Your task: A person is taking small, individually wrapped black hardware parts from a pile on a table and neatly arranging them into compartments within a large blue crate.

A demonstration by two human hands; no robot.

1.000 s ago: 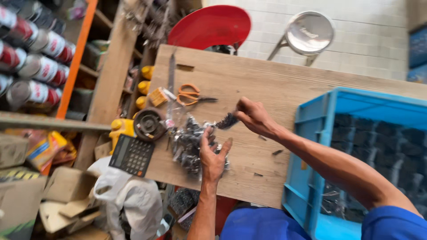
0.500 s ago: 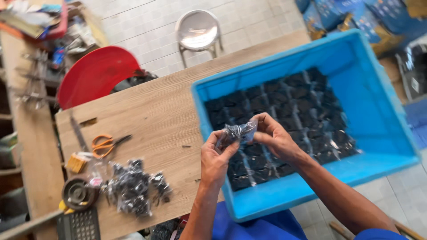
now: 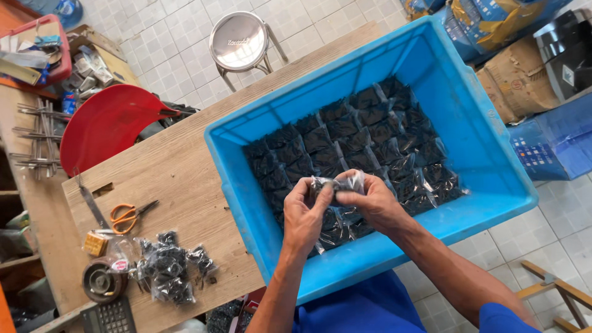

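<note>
Both my hands hold one small clear packet of black parts (image 3: pixel 337 183) over the near side of a blue plastic crate (image 3: pixel 490 166). My left hand (image 3: pixel 303 216) pinches its left end and my right hand (image 3: pixel 373 203) pinches its right end. The crate is lined with rows of several similar black packets (image 3: pixel 364 132). It rests on the right end of a wooden table (image 3: pixel 179 185).
On the table's left lie a loose pile of small packets (image 3: pixel 169 265), orange-handled scissors (image 3: pixel 129 214), a tape roll (image 3: pixel 103 280) and a calculator (image 3: pixel 111 317). A red round tray (image 3: pixel 108 123) and a metal stool (image 3: pixel 239 42) stand beyond the table. Boxes and a blue bin (image 3: pixel 555 139) sit at the right.
My view swung from the packet pile at the table's left over to the blue crate. Both hands brought a packet over the crate and now hold it lower, near the crate's front.
</note>
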